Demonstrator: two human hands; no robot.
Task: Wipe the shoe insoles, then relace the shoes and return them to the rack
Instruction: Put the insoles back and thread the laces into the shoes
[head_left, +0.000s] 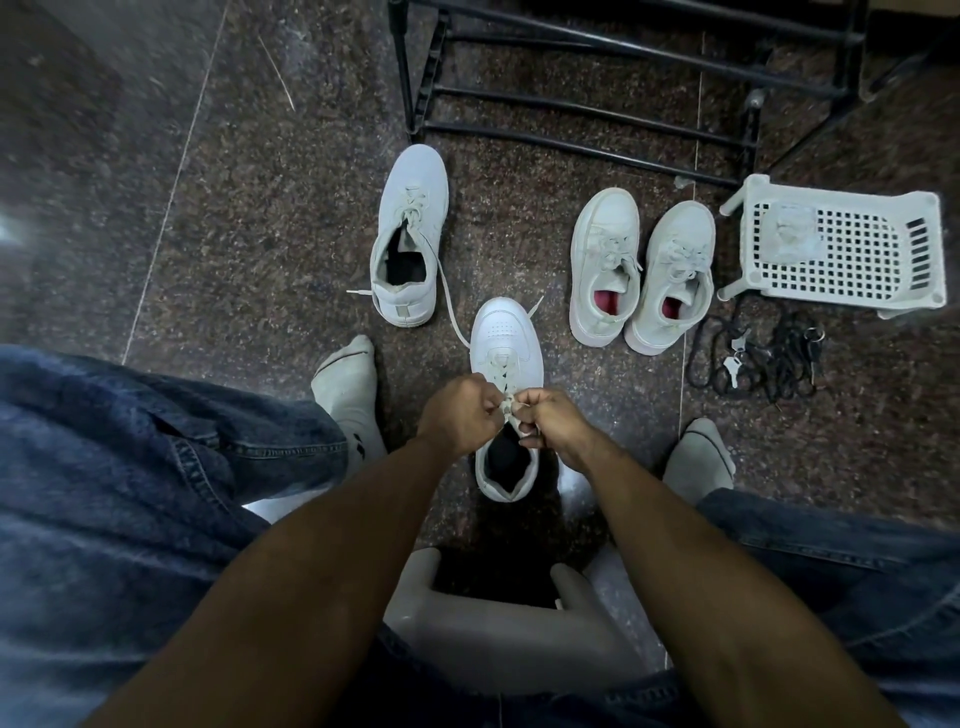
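Note:
A white sneaker (506, 338) stands on the floor between my feet, toe pointing away. My left hand (460, 418) and my right hand (550, 423) both pinch its white lace (457, 325) over the tongue, knuckles nearly touching. One lace end trails off to the upper left. Its mate, a white sneaker (410, 228) with a dark insole, lies further off to the left with loose lace ends. A second white pair (641, 265) with pink insoles stands laced to the right. The black metal shoe rack (587, 111) is at the top.
A white perforated plastic stool (841, 249) lies on its side at the right, a crumpled cloth (795, 234) on it. Black laces and keys (753, 358) sit below it. My socked feet (350, 384) flank the shoe. A grey stool edge (498, 639) is under me.

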